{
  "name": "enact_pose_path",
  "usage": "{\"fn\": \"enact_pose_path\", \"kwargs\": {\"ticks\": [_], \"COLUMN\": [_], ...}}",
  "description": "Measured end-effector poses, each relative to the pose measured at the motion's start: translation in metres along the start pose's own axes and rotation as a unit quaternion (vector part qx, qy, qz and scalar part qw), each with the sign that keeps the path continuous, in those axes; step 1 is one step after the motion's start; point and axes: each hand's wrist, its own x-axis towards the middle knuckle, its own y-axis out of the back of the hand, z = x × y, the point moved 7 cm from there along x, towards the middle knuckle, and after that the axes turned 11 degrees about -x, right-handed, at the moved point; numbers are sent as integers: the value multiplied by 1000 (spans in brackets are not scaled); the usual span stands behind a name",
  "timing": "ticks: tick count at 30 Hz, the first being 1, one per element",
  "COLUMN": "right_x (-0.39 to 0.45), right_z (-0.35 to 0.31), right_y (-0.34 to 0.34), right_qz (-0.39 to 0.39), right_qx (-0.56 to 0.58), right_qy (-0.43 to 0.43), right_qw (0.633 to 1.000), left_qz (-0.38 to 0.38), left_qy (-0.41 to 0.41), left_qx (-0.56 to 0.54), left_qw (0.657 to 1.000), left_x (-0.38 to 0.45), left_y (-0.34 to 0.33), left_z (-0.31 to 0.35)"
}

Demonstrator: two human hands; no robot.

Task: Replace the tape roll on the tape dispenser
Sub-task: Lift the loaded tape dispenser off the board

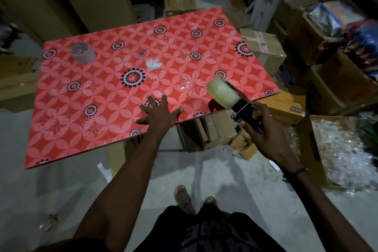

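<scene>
While the left hand (158, 111) lies flat with its fingers spread on the red patterned table (102, 112), close to the near edge at mid-frame, the right hand (266, 129) is clenched around the handle of the tape dispenser (246, 113) at the right of the frame. The dispenser is dark, with a metal frame, and it is held tilted, its head pointing up and to the left, just over the table's near right edge. On its head sits a tape roll (223, 92), thick and pale, a cloudy translucent white; it looks blurred.

A second roll (83, 53), a dull brownish cylinder with a hollow centre, stands on its flat end in the upper left of the frame, near the table's far left corner and well apart from both hands. A small round whitish patch (153, 63) lies near the table's middle.

Most of the tabletop is bare between the brownish roll and the hands. Cardboard boxes (263, 47) crowd the table's right and far edges, and more are stacked under its near right corner. An open box of clear plastic scraps (343, 149) sits on the floor at the right. The grey floor (61, 190) in the lower left is open.
</scene>
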Motion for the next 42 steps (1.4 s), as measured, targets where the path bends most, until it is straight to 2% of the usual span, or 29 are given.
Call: {"fn": "enact_pose_path", "kwargs": {"ticks": [3,10,15,22,33,42], "right_x": [5,29,61,89,137,142], "right_z": [2,9,10,0,-6,-10], "right_y": [-8,-22,-43,-63,-95,-100], "right_qz": [17,80,69,71,-34,-38], "right_qx": [-44,-174,-194,-198,-93,-110], "right_qy": [22,4,-2,-22,-12,-1], "right_qw": [999,982,979,977,995,993], "left_qz": [5,4,11,14,17,17], "left_qy": [-4,-4,-3,-5,-4,3], "left_qx": [0,-17,-20,-19,-20,-16], "left_qw": [1000,1000,1000,1000,1000,1000], "left_x": [-1,1,0,0,-1,1], "left_y": [2,3,5,2,0,-1], "left_z": [1,-1,-2,-4,-3,-6]}}
